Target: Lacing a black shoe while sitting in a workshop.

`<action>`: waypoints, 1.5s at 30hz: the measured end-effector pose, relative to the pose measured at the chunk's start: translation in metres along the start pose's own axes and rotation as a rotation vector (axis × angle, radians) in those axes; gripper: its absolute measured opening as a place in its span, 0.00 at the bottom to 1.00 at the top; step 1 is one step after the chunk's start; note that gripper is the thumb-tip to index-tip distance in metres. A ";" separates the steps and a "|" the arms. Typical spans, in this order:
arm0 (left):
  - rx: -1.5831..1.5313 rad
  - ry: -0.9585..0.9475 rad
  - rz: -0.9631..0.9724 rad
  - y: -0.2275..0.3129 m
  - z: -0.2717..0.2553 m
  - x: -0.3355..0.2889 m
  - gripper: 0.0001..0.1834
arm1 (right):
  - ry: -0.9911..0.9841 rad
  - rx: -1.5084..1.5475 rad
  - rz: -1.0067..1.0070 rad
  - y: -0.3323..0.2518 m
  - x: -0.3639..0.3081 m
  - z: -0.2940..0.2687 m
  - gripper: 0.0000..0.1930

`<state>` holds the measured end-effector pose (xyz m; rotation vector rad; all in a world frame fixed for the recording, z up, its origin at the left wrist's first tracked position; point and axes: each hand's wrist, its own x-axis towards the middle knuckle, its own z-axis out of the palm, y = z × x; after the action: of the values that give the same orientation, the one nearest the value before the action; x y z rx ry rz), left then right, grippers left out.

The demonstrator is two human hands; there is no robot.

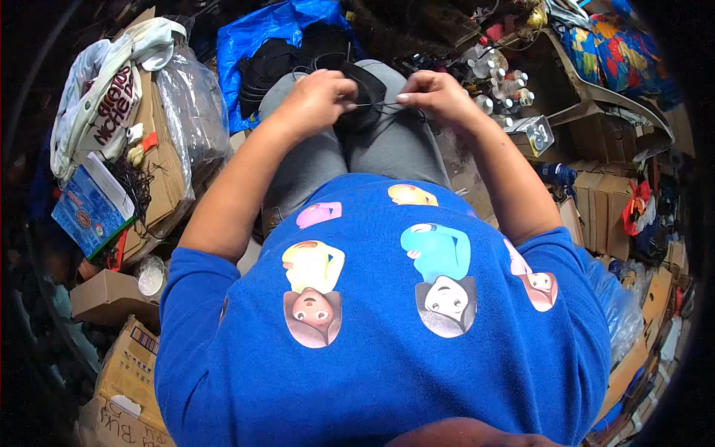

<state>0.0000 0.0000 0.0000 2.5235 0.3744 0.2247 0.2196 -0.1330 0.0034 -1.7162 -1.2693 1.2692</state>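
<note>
Over my lap, both hands work close together at a dark, rounded black piece [366, 83] whose kind I cannot make out. A thin dark cord [381, 103] stretches between my hands across it. My left hand [319, 100] has its fingers curled closed at the cord's left end, beside the black piece. My right hand [436, 97] pinches the other end between thumb and forefinger. Just beyond my left hand, a blue plastic bag [237, 45] holds dark black pieces [269, 67], and a thin dark strand loops up near them.
To the left lie a white printed cloth [97, 97], clear plastic wrapping [199, 104], a blue booklet [93, 205] and a cardboard box [112, 294]. At the right stand several small bottles [500, 82], a clear container [532, 136] and stacked cardboard [602, 212].
</note>
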 end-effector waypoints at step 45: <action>-0.098 0.296 -0.431 -0.073 -0.069 -0.161 0.04 | 0.289 -0.038 0.004 0.022 -0.072 -0.072 0.06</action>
<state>-0.1849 0.0433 0.0029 2.2484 0.9832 0.4343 0.2900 -0.2050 0.0296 -1.8518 -1.1257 0.9608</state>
